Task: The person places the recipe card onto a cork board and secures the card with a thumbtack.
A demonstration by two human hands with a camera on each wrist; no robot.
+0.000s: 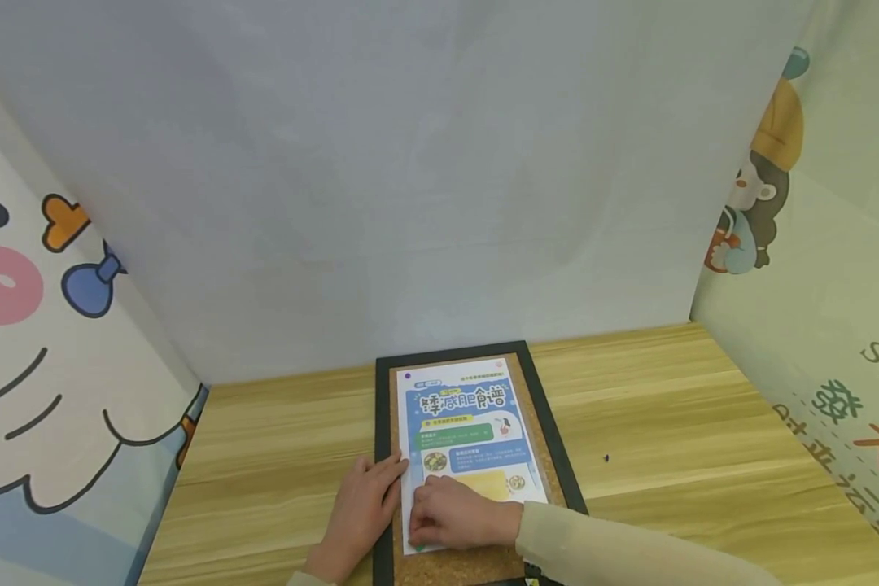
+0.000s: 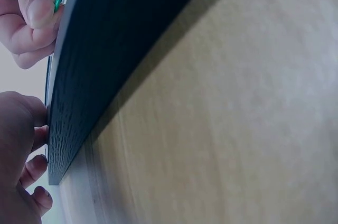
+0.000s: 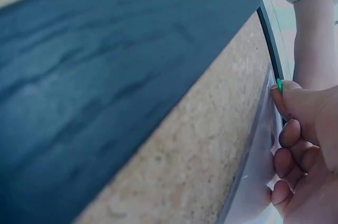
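A printed poster (image 1: 476,439) lies on a cork board (image 1: 439,567) with a black frame (image 1: 557,439). My right hand (image 1: 460,514) pinches a green push pin (image 3: 279,85) between thumb and finger at the poster's lower left corner. In the left wrist view the green pin's metal point shows beside the right thumb. My left hand (image 1: 360,503) rests over the frame's left side, fingertips at the poster's left edge and fingers loosely extended. A purple pin (image 1: 408,376) marks the poster's upper left corner, and a pink pin (image 1: 499,365) its upper right.
The board lies on a wood-grain table (image 1: 278,456). A tiny dark object (image 1: 605,458) lies on the table to the board's right. Behind rises a pale curtain (image 1: 410,179), with printed panels at left and right. Something dark with yellow (image 1: 532,581) shows beneath the right forearm.
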